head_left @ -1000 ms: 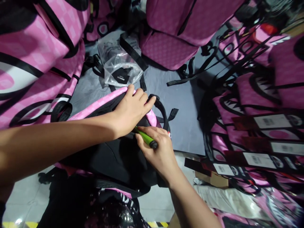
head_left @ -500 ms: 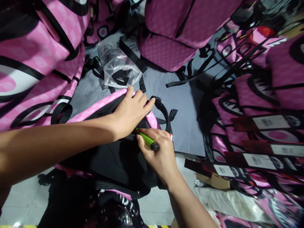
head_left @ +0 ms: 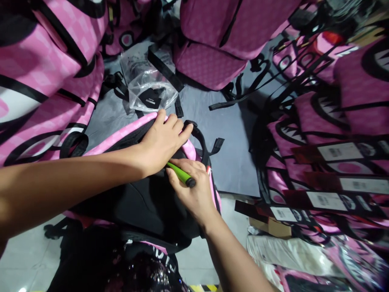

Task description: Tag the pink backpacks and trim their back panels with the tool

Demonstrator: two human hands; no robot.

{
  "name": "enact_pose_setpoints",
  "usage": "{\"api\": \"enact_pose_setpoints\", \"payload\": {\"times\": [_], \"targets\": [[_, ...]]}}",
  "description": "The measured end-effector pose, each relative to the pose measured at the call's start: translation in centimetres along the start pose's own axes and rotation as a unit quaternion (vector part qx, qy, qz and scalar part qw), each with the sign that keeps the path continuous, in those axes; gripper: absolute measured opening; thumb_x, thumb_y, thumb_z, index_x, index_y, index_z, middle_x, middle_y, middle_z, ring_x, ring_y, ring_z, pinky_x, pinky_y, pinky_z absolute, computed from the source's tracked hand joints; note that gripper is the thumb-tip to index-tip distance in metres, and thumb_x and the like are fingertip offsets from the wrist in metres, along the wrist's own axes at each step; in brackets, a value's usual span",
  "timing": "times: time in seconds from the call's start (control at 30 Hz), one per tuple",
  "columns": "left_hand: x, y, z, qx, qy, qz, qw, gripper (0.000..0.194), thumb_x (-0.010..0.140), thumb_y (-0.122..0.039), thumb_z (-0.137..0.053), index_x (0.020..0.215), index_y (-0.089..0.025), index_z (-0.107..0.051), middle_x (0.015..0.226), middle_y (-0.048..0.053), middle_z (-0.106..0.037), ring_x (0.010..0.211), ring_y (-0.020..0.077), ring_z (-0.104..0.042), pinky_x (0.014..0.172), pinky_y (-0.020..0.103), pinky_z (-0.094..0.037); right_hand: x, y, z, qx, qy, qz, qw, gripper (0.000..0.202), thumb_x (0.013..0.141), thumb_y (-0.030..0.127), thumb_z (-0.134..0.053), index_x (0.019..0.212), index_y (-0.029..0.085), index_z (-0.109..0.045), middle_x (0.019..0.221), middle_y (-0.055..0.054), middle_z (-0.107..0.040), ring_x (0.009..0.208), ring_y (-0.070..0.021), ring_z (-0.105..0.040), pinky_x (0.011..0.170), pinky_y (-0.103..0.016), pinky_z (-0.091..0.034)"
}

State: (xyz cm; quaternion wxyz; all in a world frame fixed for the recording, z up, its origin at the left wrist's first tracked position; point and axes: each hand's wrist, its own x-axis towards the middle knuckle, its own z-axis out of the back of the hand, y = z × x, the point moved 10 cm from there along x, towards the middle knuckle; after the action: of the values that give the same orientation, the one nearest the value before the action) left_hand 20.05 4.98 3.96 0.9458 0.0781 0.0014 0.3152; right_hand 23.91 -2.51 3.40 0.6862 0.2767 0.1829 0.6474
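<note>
A black backpack [head_left: 136, 202] with pink edging lies open in front of me, over the table's near edge. My left hand [head_left: 162, 140] is closed over its pink rim near the top, fingers curled over the far side. Just below and to the right, my right hand [head_left: 193, 184] grips a green tool [head_left: 181, 174] with a black end cap. The tool's far tip is hidden beside my left hand, against the black fabric. A black strap loop [head_left: 199, 136] stands up right of the rim.
Pink backpacks [head_left: 42, 73] crowd the left, and another [head_left: 209, 61] lies at the back of the grey table [head_left: 231, 162]. A clear plastic bag [head_left: 136, 93] is behind the rim. Tagged pink bags [head_left: 319, 125] are stacked at right, above a box [head_left: 278, 228].
The whole view has shifted slightly, so everything appears a little further left. Both hands keep their hold on the rim and the green tool.
</note>
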Motion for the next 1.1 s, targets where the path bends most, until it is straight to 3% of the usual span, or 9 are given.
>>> {"api": "enact_pose_setpoints", "payload": {"times": [0.63, 0.87, 0.97, 1.03, 1.1], "targets": [[-0.1, -0.1, 0.5, 0.003, 0.005, -0.006, 1.0, 0.056, 0.094, -0.015, -0.038, 0.15, -0.016, -0.035, 0.133, 0.015, -0.055, 0.124, 0.0311, -0.046, 0.11, 0.05, -0.027, 0.0, 0.4, 0.1, -0.015, 0.019, 0.004, 1.0, 0.015, 0.086, 0.026, -0.065, 0.098, 0.022, -0.073, 0.095, -0.003, -0.077, 0.088, -0.0206, -0.068, 0.086, -0.038, -0.043], [-0.1, -0.1, 0.4, 0.009, 0.006, 0.004, 1.0, 0.058, 0.093, -0.018, -0.044, 0.151, -0.02, -0.034, 0.135, 0.014, -0.055, 0.127, 0.0303, -0.044, 0.112, 0.049, -0.025, -0.1, 0.6, 0.3, -0.068, 0.024, -0.002, 0.997, 0.012, 0.085, 0.026, -0.063, 0.092, 0.022, -0.073, 0.09, -0.004, -0.077, 0.084, -0.0218, -0.069, 0.083, -0.038, -0.043], [-0.1, 0.4, 0.7, 0.016, 0.037, -0.03, 0.999, 0.072, 0.088, -0.024, -0.057, 0.153, -0.019, -0.027, 0.141, 0.015, -0.05, 0.129, 0.0314, -0.043, 0.111, 0.049, -0.028, -0.3, 0.6, 0.6, -0.089, 0.015, -0.001, 0.996, 0.011, 0.086, 0.026, -0.062, 0.084, 0.022, -0.072, 0.083, -0.004, -0.076, 0.079, -0.0224, -0.069, 0.08, -0.038, -0.043], [-0.4, 1.4, 1.0, 0.018, 0.082, -0.047, 0.995, 0.092, 0.08, -0.031, -0.07, 0.156, -0.021, -0.02, 0.151, 0.017, -0.04, 0.133, 0.034, -0.039, 0.109, 0.049, -0.032, -0.5, 0.7, 1.0, -0.082, -0.003, 0.007, 0.997, 0.012, 0.086, 0.027, -0.062, 0.084, 0.022, -0.072, 0.083, -0.005, -0.076, 0.08, -0.0227, -0.069, 0.081, -0.039, -0.042], [-1.1, 3.0, 1.2, 0.02, 0.139, -0.024, 0.99, 0.112, 0.07, -0.038, -0.08, 0.157, -0.026, -0.011, 0.159, 0.017, -0.025, 0.134, 0.0374, -0.037, 0.104, 0.048, -0.039, -0.8, 0.8, 1.1, -0.063, -0.017, 0.014, 0.998, 0.012, 0.086, 0.028, -0.062, 0.086, 0.022, -0.072, 0.083, -0.004, -0.076, 0.079, -0.0226, -0.069, 0.082, -0.039, -0.042]]}}
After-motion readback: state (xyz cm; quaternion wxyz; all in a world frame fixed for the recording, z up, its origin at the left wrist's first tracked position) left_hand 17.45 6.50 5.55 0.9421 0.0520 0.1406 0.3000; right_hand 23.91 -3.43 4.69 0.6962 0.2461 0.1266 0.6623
